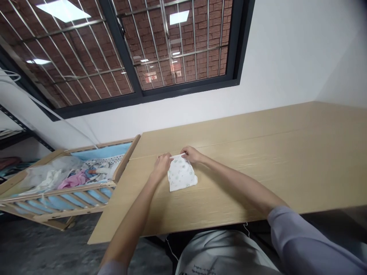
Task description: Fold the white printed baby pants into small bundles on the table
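A small white cloth piece with a scattered grey-green print lies on the wooden table. It looks like a folded baby garment or a small cap; the exact kind does not show. At its far left corner, my left hand has its fingers closed on the edge. My right hand pinches the far right corner between thumb and fingers. The near edge of the cloth rests flat on the tabletop, towards me.
Left of the table stands a wooden crib with blue lining, holding a pink cloth and other crumpled fabrics. A barred window is in the white wall behind. Dark shelving is at far left.
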Motion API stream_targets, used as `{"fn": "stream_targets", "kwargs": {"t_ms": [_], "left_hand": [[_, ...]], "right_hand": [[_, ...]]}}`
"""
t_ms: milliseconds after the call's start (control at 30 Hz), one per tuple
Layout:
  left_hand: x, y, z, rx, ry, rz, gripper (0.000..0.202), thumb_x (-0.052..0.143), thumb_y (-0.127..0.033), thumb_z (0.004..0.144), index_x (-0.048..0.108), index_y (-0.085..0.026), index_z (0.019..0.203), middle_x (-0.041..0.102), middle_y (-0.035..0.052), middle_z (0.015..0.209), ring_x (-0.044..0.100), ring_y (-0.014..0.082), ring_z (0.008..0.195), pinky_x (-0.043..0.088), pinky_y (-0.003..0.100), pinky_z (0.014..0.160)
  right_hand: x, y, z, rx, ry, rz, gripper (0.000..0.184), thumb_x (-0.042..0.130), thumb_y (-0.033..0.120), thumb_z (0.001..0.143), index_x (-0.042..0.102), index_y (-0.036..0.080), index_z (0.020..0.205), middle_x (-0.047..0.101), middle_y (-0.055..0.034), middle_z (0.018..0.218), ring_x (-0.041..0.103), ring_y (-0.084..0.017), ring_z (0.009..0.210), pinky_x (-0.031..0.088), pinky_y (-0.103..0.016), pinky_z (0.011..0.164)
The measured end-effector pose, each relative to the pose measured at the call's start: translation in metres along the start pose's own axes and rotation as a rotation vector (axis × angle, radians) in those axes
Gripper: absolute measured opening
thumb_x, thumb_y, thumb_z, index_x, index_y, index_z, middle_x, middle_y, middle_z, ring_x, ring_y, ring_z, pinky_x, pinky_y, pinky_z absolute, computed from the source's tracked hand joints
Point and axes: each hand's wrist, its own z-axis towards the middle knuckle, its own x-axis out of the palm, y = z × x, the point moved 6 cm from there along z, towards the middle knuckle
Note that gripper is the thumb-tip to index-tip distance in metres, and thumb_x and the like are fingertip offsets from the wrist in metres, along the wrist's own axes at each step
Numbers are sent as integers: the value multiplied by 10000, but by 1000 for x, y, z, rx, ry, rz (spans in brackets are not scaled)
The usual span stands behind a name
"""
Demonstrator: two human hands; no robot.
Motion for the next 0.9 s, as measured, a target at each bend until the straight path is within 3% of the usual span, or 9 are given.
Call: {"fn": "stream_targets", "kwargs": {"t_ms": [133, 233, 333, 433, 500, 567, 667, 767, 900], "left_hand": [[26, 6, 14, -92, 43, 46, 205, 471, -224, 1004, 633, -119, 1075, 724, 167, 1097, 666, 260, 990, 409, 349, 876], [25, 2, 9, -132, 18, 69, 234, 438, -201, 1004, 618, -107, 1120, 695, 190, 1145, 632, 270, 1068, 405, 358, 911], [17, -13, -20, -155, -40, 86, 313, 392, -242, 1017, 576, -86, 1217, 640, 219, 1239, 577, 298, 1165, 402, 383, 956], [22, -42, -73, -131, -105, 90, 440, 381, -357, 1023, 521, -67, 1324, 569, 239, 1366, 549, 327, 1223, 417, 414, 982], [30, -65, -111, -65, -202, 70, 505, 411, -404, 1005, 518, -53, 1351, 546, 253, 1410, 525, 351, 1279, 419, 448, 1014], [43, -80, -140, -34, -242, 60, 544, 451, -442, 979, 551, -38, 1331, 570, 262, 1385, 516, 375, 1301, 419, 485, 1033], [60, -87, -161, -35, -211, 44, 480, 463, -420, 973, 639, -57, 1235, 668, 243, 1241, 591, 371, 1204, 430, 531, 1024], [66, -84, -166, -45, -207, 31, 444, 446, -386, 984, 662, -73, 1214, 686, 226, 1217, 605, 353, 1190, 428, 541, 1041], [68, -80, -170, -53, -257, 30, 514, 410, -404, 998, 586, -58, 1335, 621, 231, 1353, 524, 353, 1318, 416, 536, 1074]], "right_hand": [[20, -18, 7, 18, 39, -14, 184, 574, 113, 874, 733, 102, 965, 747, -82, 898, 643, -165, 760, 472, -242, 672], [23, -21, 6, -6, 56, -31, 199, 562, 135, 891, 737, 117, 985, 744, -75, 928, 652, -174, 818, 498, -259, 747], [15, -11, -1, -34, 3, -64, 279, 528, 198, 943, 702, 113, 1142, 707, -137, 1134, 624, -234, 1084, 480, -335, 953], [9, 21, -23, -171, -53, -138, 441, 448, 305, 1013, 547, 116, 1399, 571, -185, 1395, 485, -273, 1334, 369, -424, 1126], [17, 51, -46, -323, 36, -176, 507, 409, 373, 1038, 452, 149, 1491, 469, -169, 1518, 398, -275, 1425, 307, -456, 1179], [34, 79, -74, -471, 206, -175, 532, 389, 415, 1050, 398, 198, 1536, 363, -126, 1606, 306, -257, 1491, 252, -457, 1214], [60, 100, -106, -609, 413, -132, 537, 365, 412, 1064, 344, 231, 1569, 269, -87, 1654, 222, -215, 1530, 203, -418, 1241], [78, 92, -112, -591, 510, -116, 552, 341, 408, 1070, 321, 198, 1581, 239, -104, 1658, 189, -212, 1539, 178, -405, 1251], [88, 64, -91, -507, 535, -167, 582, 334, 463, 1063, 307, 212, 1588, 226, -94, 1659, 178, -233, 1542, 140, -450, 1256]]}}
